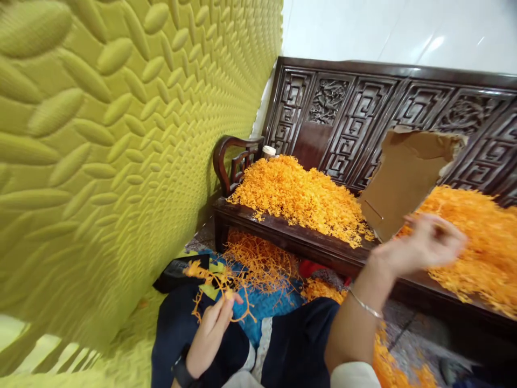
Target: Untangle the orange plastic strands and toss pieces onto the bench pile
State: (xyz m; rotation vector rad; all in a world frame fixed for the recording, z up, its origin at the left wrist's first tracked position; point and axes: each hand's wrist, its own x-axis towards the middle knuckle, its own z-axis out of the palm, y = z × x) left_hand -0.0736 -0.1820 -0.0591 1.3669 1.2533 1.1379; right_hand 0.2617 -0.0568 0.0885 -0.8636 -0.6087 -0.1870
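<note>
Low in front of me, over my lap, my left hand [212, 331] pinches a thin, branched orange plastic sprue [205, 274] whose arms spread out past the fingertips. My right hand [430, 242] is raised over the near edge of the right-hand heap of small orange plastic pieces [480, 237]. Motion blurs its fingers, which look curled, and I cannot make out whether anything is in them. A second heap of orange pieces [302, 196] lies on the left part of the dark wooden bench [278, 226]. A torn cardboard piece [404, 178] stands tilted between the two heaps.
Bare orange branches [262, 258] are piled below the bench, by a blue sheet [266, 310]. A padded yellow-green panel [121, 161] rises on the left. The bench has a carved backrest [347, 108]. A white-capped container [269, 152] stands near its armrest [222, 156].
</note>
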